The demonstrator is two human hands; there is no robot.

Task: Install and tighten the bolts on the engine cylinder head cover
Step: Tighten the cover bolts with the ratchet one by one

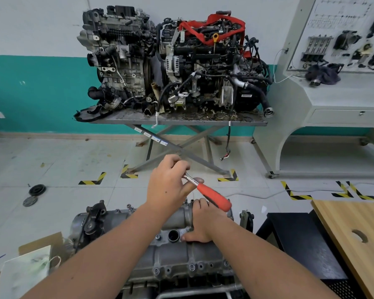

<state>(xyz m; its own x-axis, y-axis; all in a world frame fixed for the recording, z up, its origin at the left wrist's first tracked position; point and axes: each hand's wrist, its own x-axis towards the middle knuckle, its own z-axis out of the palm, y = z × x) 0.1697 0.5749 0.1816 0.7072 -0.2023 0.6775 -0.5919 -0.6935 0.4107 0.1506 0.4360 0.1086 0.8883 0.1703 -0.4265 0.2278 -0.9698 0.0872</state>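
Observation:
The grey cylinder head cover (173, 253) lies low in the middle on its engine. Bolts sit in it near the round hole (158, 237) and along the near edge (191, 266). My left hand (168, 182) is raised above the cover and grips the metal head end of a ratchet wrench (214, 198). The wrench's orange-red handle slants down to the right, over my other hand. My right hand (203, 223) holds the cover's rounded ridge, fingers curled over its far side and thumb beside the round hole. What is under those fingers is hidden.
A wooden table top (354, 238) stands at the right, with a black frame (300, 240) between it and the engine. Cardboard and paper (30, 268) lie at the left. Farther off, two engines sit on a scissor-leg stand (177, 120), and a grey display bench (333, 100) stands at the right.

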